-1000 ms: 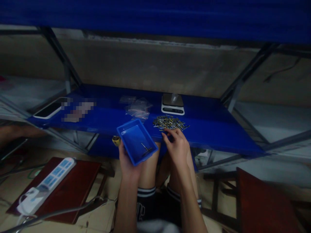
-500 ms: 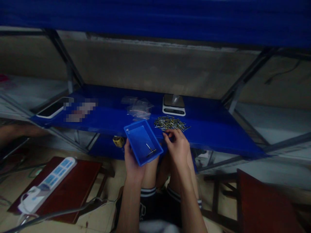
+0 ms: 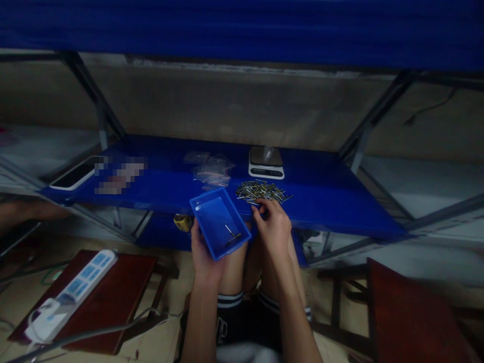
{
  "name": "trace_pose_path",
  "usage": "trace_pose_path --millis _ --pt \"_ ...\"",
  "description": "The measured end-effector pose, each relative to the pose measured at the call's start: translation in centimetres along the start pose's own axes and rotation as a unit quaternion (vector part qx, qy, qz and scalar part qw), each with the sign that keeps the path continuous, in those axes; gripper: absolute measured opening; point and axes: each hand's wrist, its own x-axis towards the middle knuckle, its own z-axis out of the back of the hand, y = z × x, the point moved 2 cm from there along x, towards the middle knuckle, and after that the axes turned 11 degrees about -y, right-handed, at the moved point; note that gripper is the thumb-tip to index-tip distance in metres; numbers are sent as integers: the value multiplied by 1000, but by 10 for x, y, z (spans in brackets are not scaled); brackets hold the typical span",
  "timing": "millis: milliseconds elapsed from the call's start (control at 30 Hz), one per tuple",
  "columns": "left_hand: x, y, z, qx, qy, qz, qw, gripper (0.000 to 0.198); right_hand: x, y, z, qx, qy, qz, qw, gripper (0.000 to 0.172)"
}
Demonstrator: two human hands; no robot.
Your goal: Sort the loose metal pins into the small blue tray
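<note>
My left hand (image 3: 206, 257) grips a small blue plastic bin (image 3: 214, 217) from below and its left side, tilted toward me. A few thin metal screws or pins (image 3: 232, 234) lie in its lower corner. My right hand (image 3: 273, 224) is at the near edge of a pile of gold and silver screw-like pieces (image 3: 260, 190) on the blue shelf. Its thumb and forefinger are curled into a pinch; whatever is between the fingertips is too small to make out. Behind the pile stands a white digital scale (image 3: 266, 171) carrying a small clear cup (image 3: 268, 153).
Clear plastic zip bags (image 3: 215, 169) lie left of the pile on the blue shelf (image 3: 166, 184). A phone-like white-edged device (image 3: 73, 174) rests at far left. A yellow tape measure (image 3: 183, 222) is below the shelf edge. A power strip (image 3: 81, 282) sits on a stool (image 3: 113, 297); another stool (image 3: 408, 312) stands right.
The whole view has shifted slightly, so the shelf's things appear a little further left. Both hands keep nearly the same places, the bin still in the left one.
</note>
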Motion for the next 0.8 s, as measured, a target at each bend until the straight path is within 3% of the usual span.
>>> trace_pose_path --millis 467,667,800 --pt "4 4 3 30 -44 -39 998 30 -1 3 -2 -17 -4 -3 1000 17" --pt "3 3 2 37 -58 -38 997 36 0 0 0 2 9 -5 1000 16" --pt "3 3 3 40 -36 -19 998 41 1 -3 1 5 21 2 1000 17"
